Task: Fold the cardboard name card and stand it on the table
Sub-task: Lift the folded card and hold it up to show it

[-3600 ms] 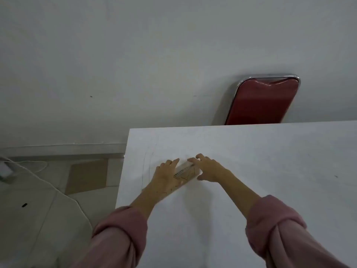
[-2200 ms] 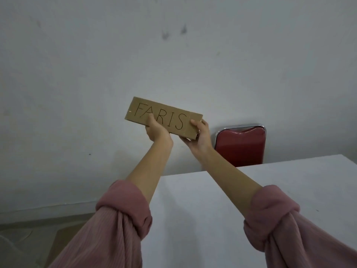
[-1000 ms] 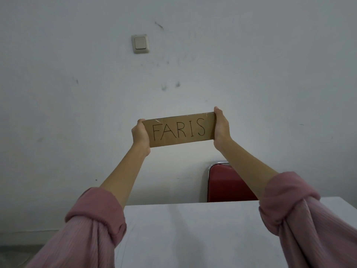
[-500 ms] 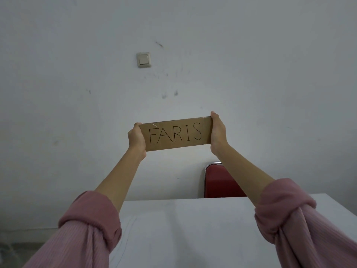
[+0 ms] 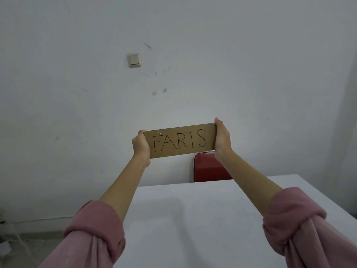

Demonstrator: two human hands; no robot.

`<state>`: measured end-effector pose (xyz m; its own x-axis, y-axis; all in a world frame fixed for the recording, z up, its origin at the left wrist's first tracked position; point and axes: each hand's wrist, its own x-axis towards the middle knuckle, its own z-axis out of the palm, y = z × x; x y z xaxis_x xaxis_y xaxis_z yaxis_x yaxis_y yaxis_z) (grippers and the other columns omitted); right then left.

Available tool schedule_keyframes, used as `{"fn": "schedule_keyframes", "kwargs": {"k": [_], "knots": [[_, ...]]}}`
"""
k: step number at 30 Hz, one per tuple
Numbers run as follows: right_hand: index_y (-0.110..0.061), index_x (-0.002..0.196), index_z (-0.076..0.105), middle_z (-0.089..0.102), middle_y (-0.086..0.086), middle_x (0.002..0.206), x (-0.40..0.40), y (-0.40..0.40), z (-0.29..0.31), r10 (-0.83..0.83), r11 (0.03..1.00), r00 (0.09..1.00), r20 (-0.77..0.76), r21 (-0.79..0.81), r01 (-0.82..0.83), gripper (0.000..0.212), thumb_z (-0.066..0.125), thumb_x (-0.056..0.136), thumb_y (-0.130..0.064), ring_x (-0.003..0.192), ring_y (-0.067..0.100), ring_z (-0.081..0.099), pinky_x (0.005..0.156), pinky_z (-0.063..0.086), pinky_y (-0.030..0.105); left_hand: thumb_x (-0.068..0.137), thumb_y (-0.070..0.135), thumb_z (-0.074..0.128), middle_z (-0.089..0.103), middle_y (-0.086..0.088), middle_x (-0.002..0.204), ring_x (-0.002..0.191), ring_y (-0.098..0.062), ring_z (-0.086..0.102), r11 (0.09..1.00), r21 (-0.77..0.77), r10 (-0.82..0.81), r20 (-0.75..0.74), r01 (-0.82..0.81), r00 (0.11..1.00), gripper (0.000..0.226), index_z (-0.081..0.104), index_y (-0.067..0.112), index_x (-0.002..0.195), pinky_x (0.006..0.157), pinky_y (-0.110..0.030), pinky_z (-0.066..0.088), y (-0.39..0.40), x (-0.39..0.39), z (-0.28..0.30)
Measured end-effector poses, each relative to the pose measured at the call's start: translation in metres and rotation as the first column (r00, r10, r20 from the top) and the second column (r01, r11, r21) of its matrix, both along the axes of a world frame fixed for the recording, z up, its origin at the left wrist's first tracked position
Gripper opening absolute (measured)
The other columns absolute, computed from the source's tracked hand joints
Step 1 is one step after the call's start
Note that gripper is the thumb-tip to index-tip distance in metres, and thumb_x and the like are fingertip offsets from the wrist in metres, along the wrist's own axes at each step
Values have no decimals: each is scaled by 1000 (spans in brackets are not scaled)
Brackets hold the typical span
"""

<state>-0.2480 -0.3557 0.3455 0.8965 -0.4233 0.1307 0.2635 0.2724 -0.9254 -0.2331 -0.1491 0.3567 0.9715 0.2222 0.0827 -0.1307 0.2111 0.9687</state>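
Note:
A brown cardboard name card (image 5: 179, 141) with "FARIS" written in black hangs in the air in front of the wall, well above the white table (image 5: 193, 219). It faces me, nearly level, its lettered side upright. My left hand (image 5: 140, 147) grips its left end and my right hand (image 5: 222, 139) grips its right end. Both arms are stretched forward, pink sleeves pushed up to the elbows.
A red chair back (image 5: 209, 169) with a chrome rim stands behind the table's far edge. A light switch (image 5: 133, 60) is on the white wall. A white cable and adapter (image 5: 5, 248) lie on the floor at the lower left.
The card was picked up off the table and raised in both hands to face me. Over the last second it has come slightly lower in view, while staying level.

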Motion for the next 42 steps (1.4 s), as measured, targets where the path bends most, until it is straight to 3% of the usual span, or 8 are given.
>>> {"fn": "schedule_keyframes", "kwargs": {"k": [7, 13, 23, 25, 28, 34, 39, 42], "knots": [[-30, 77, 54, 54, 3, 100, -29, -57, -3, -11, 1000, 1000, 9, 2, 11, 24, 45, 87, -50, 92, 21, 53, 80, 47, 38, 89, 27, 34, 52, -1, 67, 59, -19, 50, 1000, 17, -25, 1, 25, 1000, 32, 47, 19, 62, 57, -27, 42, -58, -22, -1], [-28, 76, 55, 55, 5, 99, -42, -131, 1, 3, 1000, 1000, 21, 0, -3, 25, 46, 87, -49, 93, 23, 55, 93, 49, 45, 89, 27, 34, 51, -1, 65, 58, -19, 49, 1000, 8, -15, 17, 15, 1000, 30, 46, 19, 63, 55, -25, 41, -133, -34, 2], [-26, 74, 53, 55, 2, 92, -61, -274, -18, 58, 997, 998, -34, -54, -59, 27, 46, 86, -49, 84, 21, 55, 65, 48, 31, 90, 28, 33, 54, -1, 68, 60, -18, 53, 1000, -12, 26, -8, -26, 1000, 32, 50, 19, 64, 54, -26, 44, -275, -52, -30], [-26, 72, 52, 54, 0, 87, -65, -300, -26, 46, 998, 998, -49, -46, -48, 28, 46, 86, -49, 82, 20, 55, 65, 47, 30, 90, 29, 32, 56, -6, 80, 75, -23, 57, 1000, 7, 16, -22, -16, 1000, 30, 54, 14, 75, 72, -36, 53, -302, -55, -35], [-27, 73, 52, 53, -1, 84, -70, -335, -34, 10, 999, 997, -79, -47, -13, 27, 45, 87, -50, 80, 18, 53, 69, 45, 30, 90, 30, 32, 52, -12, 101, 107, -34, 53, 999, 35, 13, -73, -10, 997, 35, 56, 7, 103, 107, -53, 38, -339, -62, -42], [-29, 78, 55, 56, -2, 94, -74, -383, -44, -99, 995, 989, -113, -27, 96, 25, 45, 87, -50, 87, 17, 54, 69, 44, 27, 92, 32, 31, 47, -7, 79, 74, -19, 45, 997, 58, -37, -78, 41, 996, 31, 46, 15, 71, 69, -30, 39, -390, -62, -44], [-25, 72, 52, 53, -5, 78, -74, -406, -61, -165, 986, 974, -153, 10, 169, 29, 46, 87, -49, 73, 13, 52, 62, 41, 26, 92, 48, 28, 60, -17, 124, 118, -31, 54, 987, 48, -146, -93, 151, 985, 59, 57, 3, 116, 108, -49, 39, -413, -58, -54], [-25, 70, 50, 53, -5, 78, -76, -415, -75, -196, 979, 966, -169, 23, 203, 30, 46, 87, -49, 74, 14, 51, 65, 41, 26, 89, 59, 28, 65, -10, 121, 119, -28, 54, 982, 32, -184, -65, 186, 981, 65, 63, 11, 116, 105, -47, 42, -422, -58, -68]]}}
